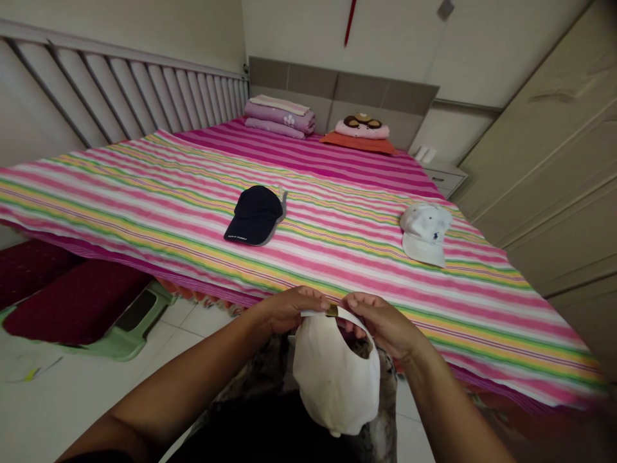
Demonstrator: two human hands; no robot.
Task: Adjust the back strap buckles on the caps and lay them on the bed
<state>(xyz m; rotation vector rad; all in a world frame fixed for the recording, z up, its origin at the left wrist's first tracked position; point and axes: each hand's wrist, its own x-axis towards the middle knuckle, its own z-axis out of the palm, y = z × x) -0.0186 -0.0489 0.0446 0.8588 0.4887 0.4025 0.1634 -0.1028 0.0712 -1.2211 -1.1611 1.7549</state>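
Landmark: bed (337, 257), covered by a striped sheet in pink, yellow, green and white.

1. Cushioned stools, dark red (72, 302), on the floor off the bed's left corner; one rests on a pale green base.
2. Navy cap (254, 215), lying flat on the bed, left of its middle, brim toward the near edge.
3. Folded bedding, purple and pink (279, 117), stacked at the bed's head end, against the headboard.
4. Left hand (289, 308), just in front of the bed's near edge, fingers pinched on the left end of the back strap of the cream cap.
5. Cream cap (335, 373), held in front of the bed's near edge, below both hands, crown hanging downward, rear opening facing up; a small brass buckle sits on the strap between the hands.
6. Right hand (385, 325), beside the left, clasping the right end of the same strap.
7. Pillow with cartoon face (362, 127), on an orange cushion at the bed's head end.
8. White cap (425, 233), lying on the bed near its right edge.
9. Wardrobe doors (554, 161), right of the bed.
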